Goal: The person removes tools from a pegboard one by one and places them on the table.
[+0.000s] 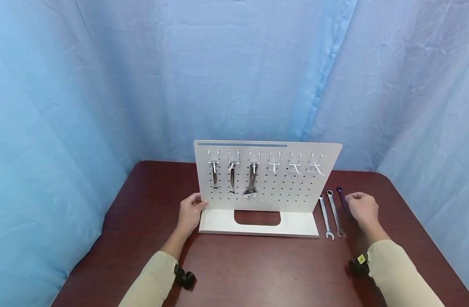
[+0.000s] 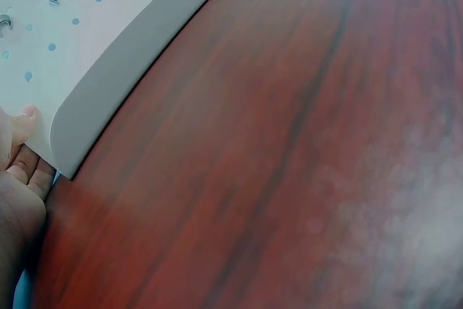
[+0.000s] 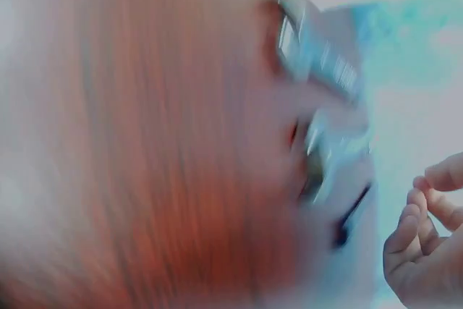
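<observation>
A white pegboard stand (image 1: 288,192) stands upright on the table. My left hand (image 1: 190,212) grips its lower left edge, thumb on the front face and fingers behind. Two small wrenches, one at the far left (image 1: 215,177) and one beside it (image 1: 232,179), hang on hooks with an adjustable wrench (image 1: 252,181). My right hand (image 1: 363,208) hovers with loosely curled fingers just right of a purple wrench (image 1: 341,197); the right wrist view shows nothing between thumb and fingertips. Left of the purple one lie two silver combination wrenches, an inner (image 1: 325,217) and an outer (image 1: 335,213).
Three white hooks (image 1: 294,164) on the board's right half hold no tool. The dark red wooden table (image 1: 257,268) is surrounded by light blue curtains (image 1: 219,76). Motion blurs the tools in the right wrist view.
</observation>
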Available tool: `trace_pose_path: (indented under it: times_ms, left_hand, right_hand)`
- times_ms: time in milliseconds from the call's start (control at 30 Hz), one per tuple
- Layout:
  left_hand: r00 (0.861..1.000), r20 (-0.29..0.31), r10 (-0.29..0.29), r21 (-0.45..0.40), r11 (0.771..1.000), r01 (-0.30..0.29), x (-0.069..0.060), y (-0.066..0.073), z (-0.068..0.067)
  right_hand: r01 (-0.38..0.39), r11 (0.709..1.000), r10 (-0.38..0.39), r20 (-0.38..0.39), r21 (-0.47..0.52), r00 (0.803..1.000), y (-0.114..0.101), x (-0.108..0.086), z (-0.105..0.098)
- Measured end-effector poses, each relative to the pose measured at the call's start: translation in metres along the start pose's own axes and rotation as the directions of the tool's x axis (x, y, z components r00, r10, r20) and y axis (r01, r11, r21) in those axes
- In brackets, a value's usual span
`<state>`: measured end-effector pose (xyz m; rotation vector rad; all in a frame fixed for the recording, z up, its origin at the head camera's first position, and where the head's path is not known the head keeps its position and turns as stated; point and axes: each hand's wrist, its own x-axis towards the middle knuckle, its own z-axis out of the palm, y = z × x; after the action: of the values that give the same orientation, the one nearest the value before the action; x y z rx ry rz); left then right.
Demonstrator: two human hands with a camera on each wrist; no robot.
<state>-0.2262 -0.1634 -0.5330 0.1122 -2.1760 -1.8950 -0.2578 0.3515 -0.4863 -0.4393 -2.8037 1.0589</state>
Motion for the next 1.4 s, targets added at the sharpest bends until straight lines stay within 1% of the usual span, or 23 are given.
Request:
trace_pose_path:
  times_ms: [67,133,233,333,433,533,600,633,700,767,800,933,967,1033,1067,1167,1200,1267,1300,1400]
  left_hand:
    - [1.000,-0.001,0.003,0.009,1.000,-0.003,0.001,0.001,-0.001]
    - [1.000,-0.005,0.004,0.022,1.000,-0.004,0.003,0.002,-0.002]
    - [1.000,-0.017,0.010,0.037,0.999,-0.010,0.004,0.004,-0.006]
    - [0.999,-0.030,0.019,0.030,0.999,-0.019,0.005,0.006,-0.009]
    - [0.999,-0.031,0.014,0.028,1.000,-0.013,0.007,0.007,-0.011]
    - [1.000,-0.030,-0.004,0.032,0.999,0.004,0.009,0.008,-0.011]
    - [1.000,-0.031,-0.007,0.034,0.999,0.008,0.010,0.008,-0.010]
    - [0.999,-0.032,-0.004,0.034,0.999,0.005,0.011,0.008,-0.010]
    - [0.999,-0.032,0.005,0.030,1.000,-0.004,0.013,0.009,-0.009]
    - [1.000,-0.028,0.014,0.027,1.000,-0.013,0.014,0.009,-0.009]
    - [1.000,-0.026,0.015,0.028,1.000,-0.014,0.015,0.010,-0.009]
    - [1.000,-0.018,-0.001,0.029,1.000,0.001,0.013,0.010,-0.008]
    - [1.000,-0.017,0.000,0.029,1.000,0.000,0.012,0.010,-0.007]
    - [1.000,-0.013,0.001,0.021,1.000,-0.001,0.011,0.010,-0.005]
    - [1.000,-0.011,0.004,0.018,1.000,-0.004,0.011,0.009,-0.004]
    - [1.000,-0.008,0.016,0.009,1.000,-0.015,0.012,0.009,0.000]
    - [1.000,-0.005,0.014,0.010,1.000,-0.014,0.012,0.009,0.001]
    - [1.000,0.006,0.011,0.021,1.000,-0.011,0.010,0.006,0.002]
    - [1.000,0.011,0.009,0.028,1.000,-0.009,0.008,0.005,0.001]
    - [1.000,0.009,0.005,0.060,0.998,-0.005,0.001,0.002,-0.004]
  right_hand:
    - [0.077,0.997,-0.077,-0.005,0.020,0.997,-0.019,-0.010,0.001]
    - [0.171,0.985,-0.171,0.002,0.035,0.985,-0.043,-0.025,0.005]
    - [0.306,0.948,-0.310,0.037,0.089,0.950,-0.079,-0.049,0.013]
    - [0.393,0.898,-0.413,0.075,0.196,0.908,-0.112,-0.068,0.026]
    - [0.438,0.844,-0.493,0.124,0.310,0.861,-0.138,-0.078,0.043]
    - [0.446,0.791,-0.552,0.173,0.418,0.816,-0.160,-0.082,0.062]
    - [0.441,0.762,-0.579,0.193,0.475,0.793,-0.174,-0.084,0.074]
    - [0.426,0.749,-0.584,0.201,0.508,0.787,-0.182,-0.084,0.080]
    - [0.402,0.726,-0.589,0.203,0.559,0.782,-0.195,-0.084,0.089]
    - [0.379,0.709,-0.585,0.198,0.594,0.786,-0.207,-0.085,0.096]
    - [0.367,0.706,-0.580,0.196,0.606,0.791,-0.212,-0.086,0.099]
    - [0.341,0.711,-0.565,0.212,0.616,0.797,-0.229,-0.098,0.098]
    - [0.340,0.713,-0.565,0.217,0.613,0.796,-0.233,-0.101,0.096]
    - [0.342,0.714,-0.573,0.229,0.611,0.787,-0.237,-0.107,0.095]
    - [0.342,0.715,-0.574,0.234,0.609,0.785,-0.236,-0.106,0.099]
    - [0.375,0.737,-0.569,0.218,0.562,0.793,-0.227,-0.097,0.116]
    - [0.385,0.748,-0.564,0.210,0.541,0.799,-0.223,-0.096,0.121]
    - [0.404,0.775,-0.544,0.188,0.485,0.818,-0.216,-0.094,0.131]
    - [0.413,0.788,-0.535,0.177,0.456,0.826,-0.214,-0.097,0.132]
    - [0.416,0.805,-0.520,0.166,0.422,0.838,-0.212,-0.109,0.136]
